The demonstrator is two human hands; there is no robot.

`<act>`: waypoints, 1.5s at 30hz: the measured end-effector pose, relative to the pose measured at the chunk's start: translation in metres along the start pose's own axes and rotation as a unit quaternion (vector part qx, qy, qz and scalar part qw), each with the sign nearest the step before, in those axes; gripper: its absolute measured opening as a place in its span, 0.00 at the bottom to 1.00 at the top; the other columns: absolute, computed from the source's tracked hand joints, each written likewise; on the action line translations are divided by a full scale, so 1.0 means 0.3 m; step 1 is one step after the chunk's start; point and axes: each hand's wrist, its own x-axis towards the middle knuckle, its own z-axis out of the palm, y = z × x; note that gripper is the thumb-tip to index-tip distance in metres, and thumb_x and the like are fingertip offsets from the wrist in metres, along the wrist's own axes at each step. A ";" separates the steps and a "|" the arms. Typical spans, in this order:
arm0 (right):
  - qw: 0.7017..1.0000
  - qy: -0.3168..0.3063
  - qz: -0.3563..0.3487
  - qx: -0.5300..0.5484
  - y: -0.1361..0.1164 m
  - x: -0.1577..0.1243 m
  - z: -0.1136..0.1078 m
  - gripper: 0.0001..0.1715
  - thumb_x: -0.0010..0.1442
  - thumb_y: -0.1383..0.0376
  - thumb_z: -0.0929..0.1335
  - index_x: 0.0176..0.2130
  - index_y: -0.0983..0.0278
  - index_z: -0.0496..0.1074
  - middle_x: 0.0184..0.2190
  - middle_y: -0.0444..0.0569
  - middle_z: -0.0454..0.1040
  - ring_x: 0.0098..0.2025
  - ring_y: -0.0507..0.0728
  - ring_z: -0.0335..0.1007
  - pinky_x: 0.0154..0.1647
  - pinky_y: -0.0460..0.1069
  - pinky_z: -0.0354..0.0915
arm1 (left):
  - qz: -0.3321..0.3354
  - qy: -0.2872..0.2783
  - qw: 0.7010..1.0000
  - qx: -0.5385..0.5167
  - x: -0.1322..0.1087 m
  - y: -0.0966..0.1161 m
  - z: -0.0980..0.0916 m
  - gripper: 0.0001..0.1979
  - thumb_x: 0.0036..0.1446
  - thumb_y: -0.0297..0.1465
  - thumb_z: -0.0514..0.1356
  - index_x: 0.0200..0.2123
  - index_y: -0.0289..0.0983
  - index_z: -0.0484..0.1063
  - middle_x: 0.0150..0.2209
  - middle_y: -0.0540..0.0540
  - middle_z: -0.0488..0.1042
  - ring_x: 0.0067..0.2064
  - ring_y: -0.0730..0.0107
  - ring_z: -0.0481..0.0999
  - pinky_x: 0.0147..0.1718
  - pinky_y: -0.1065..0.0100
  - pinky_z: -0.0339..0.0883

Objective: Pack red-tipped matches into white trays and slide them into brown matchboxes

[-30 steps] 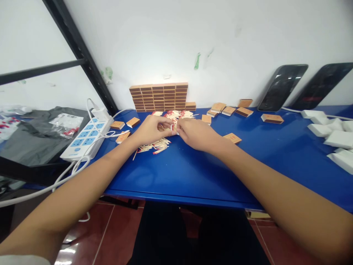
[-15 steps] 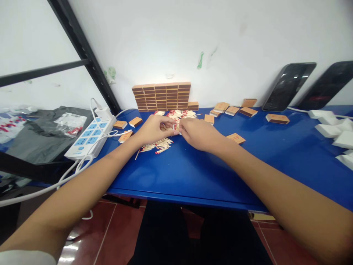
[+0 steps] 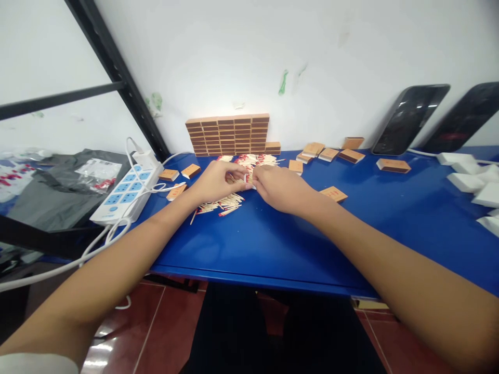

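A small white matchbox tray (image 3: 245, 177), with red-tipped matches in it, sits between my two hands over the table. My left hand (image 3: 219, 182) curves round its left side, thumb in front and fingers behind. At its right end my right hand (image 3: 275, 186) is closed, the fingertips pinched against the tray and partly hidden. Loose matches (image 3: 231, 206) lie in a heap under and in front of my left hand. More matches (image 3: 266, 160) are heaped behind both hands, red heads showing.
A wall of stacked matchboxes (image 3: 228, 136) stands at the back. Single matchboxes (image 3: 333, 195) lie to the right and left. A white power strip (image 3: 127, 195) with cables is at left. Two dark phones (image 3: 409, 119) lean on the wall; white trays (image 3: 468, 182) are piled at far right.
The hands and the tray stay almost in place. The view has shifted very slightly.
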 end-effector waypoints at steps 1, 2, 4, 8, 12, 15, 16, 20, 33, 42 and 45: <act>1.000 0.002 -0.001 -0.001 0.000 -0.001 0.001 0.17 0.76 0.65 0.58 0.50 0.68 0.72 0.49 0.62 0.79 0.46 0.63 0.76 0.39 0.51 0.61 | -0.001 -0.001 1.000 0.000 0.000 -0.002 0.000 0.17 0.57 0.41 0.72 0.45 0.37 0.85 0.40 0.44 0.86 0.39 0.63 0.82 0.39 0.66 0.74; 1.000 0.003 -0.002 -0.003 0.000 -0.002 0.001 0.17 0.76 0.65 0.58 0.51 0.68 0.72 0.50 0.62 0.79 0.46 0.64 0.76 0.39 0.52 0.61 | -0.001 -0.002 1.000 0.000 0.000 -0.003 0.001 0.17 0.57 0.41 0.72 0.45 0.37 0.85 0.41 0.44 0.85 0.39 0.63 0.82 0.39 0.66 0.74; 1.000 0.004 -0.003 -0.007 0.001 -0.002 0.003 0.17 0.76 0.65 0.57 0.51 0.68 0.72 0.50 0.62 0.79 0.47 0.64 0.76 0.39 0.52 0.61 | 0.000 -0.003 1.000 -0.001 0.001 -0.005 0.002 0.18 0.57 0.41 0.72 0.46 0.37 0.85 0.41 0.44 0.85 0.39 0.63 0.82 0.38 0.66 0.73; 1.000 0.001 -0.004 -0.009 0.003 0.002 0.007 0.17 0.76 0.65 0.57 0.52 0.68 0.72 0.50 0.62 0.79 0.47 0.65 0.77 0.39 0.52 0.62 | -0.003 -0.009 1.000 -0.011 0.001 -0.010 0.001 0.18 0.57 0.42 0.72 0.47 0.38 0.85 0.40 0.44 0.85 0.39 0.62 0.82 0.39 0.66 0.74; 1.000 -0.011 0.007 -0.008 -0.006 0.003 0.005 0.18 0.76 0.65 0.57 0.53 0.68 0.72 0.50 0.63 0.80 0.47 0.66 0.77 0.39 0.53 0.62 | -0.013 -0.003 1.000 -0.021 0.002 -0.022 -0.006 0.20 0.55 0.42 0.73 0.46 0.36 0.84 0.41 0.43 0.86 0.40 0.62 0.83 0.40 0.65 0.75; 1.000 -0.025 0.016 -0.005 -0.022 -0.001 -0.002 0.18 0.76 0.65 0.57 0.54 0.68 0.72 0.51 0.63 0.80 0.48 0.66 0.77 0.40 0.53 0.63 | -0.014 -0.010 1.000 -0.006 0.002 -0.029 -0.014 0.20 0.54 0.42 0.74 0.46 0.36 0.84 0.41 0.43 0.86 0.41 0.62 0.83 0.40 0.64 0.75; 1.000 -0.025 0.016 -0.004 -0.026 -0.003 -0.005 0.18 0.76 0.65 0.57 0.53 0.68 0.72 0.51 0.64 0.79 0.48 0.66 0.77 0.41 0.53 0.63 | -0.013 -0.012 1.000 0.000 0.001 -0.029 -0.016 0.20 0.54 0.42 0.74 0.46 0.37 0.84 0.42 0.43 0.86 0.41 0.62 0.83 0.40 0.65 0.75; 1.000 -0.022 0.019 0.003 -0.032 -0.003 -0.013 0.18 0.76 0.65 0.58 0.53 0.68 0.72 0.51 0.63 0.80 0.49 0.66 0.77 0.40 0.53 0.62 | -0.016 -0.008 1.000 0.008 0.000 -0.026 -0.019 0.20 0.54 0.42 0.74 0.47 0.37 0.84 0.43 0.43 0.86 0.41 0.62 0.83 0.40 0.65 0.75; 0.999 0.017 0.020 0.047 0.023 0.008 -0.002 0.14 0.73 0.57 0.66 0.47 0.65 0.73 0.47 0.58 0.81 0.42 0.61 0.76 0.34 0.50 0.57 | -0.024 0.014 0.999 -0.016 -0.004 -0.011 -0.010 0.18 0.52 0.42 0.75 0.42 0.36 0.85 0.41 0.42 0.86 0.41 0.60 0.83 0.40 0.64 0.76; 0.990 0.031 -0.001 0.137 0.050 0.033 -0.034 0.03 0.66 0.68 0.72 0.37 0.64 0.77 0.36 0.48 0.82 0.35 0.53 0.72 0.33 0.47 0.54 | -0.024 0.026 0.999 -0.008 -0.007 -0.008 -0.019 0.19 0.53 0.41 0.76 0.45 0.38 0.85 0.42 0.44 0.86 0.41 0.60 0.84 0.43 0.63 0.76; 0.981 0.053 -0.005 0.186 0.057 0.038 -0.032 0.07 0.66 0.66 0.73 0.34 0.64 0.77 0.32 0.46 0.81 0.33 0.53 0.72 0.33 0.46 0.54 | -0.019 0.023 0.999 -0.016 -0.007 -0.003 -0.018 0.18 0.53 0.41 0.75 0.44 0.38 0.85 0.42 0.44 0.86 0.42 0.60 0.84 0.43 0.63 0.76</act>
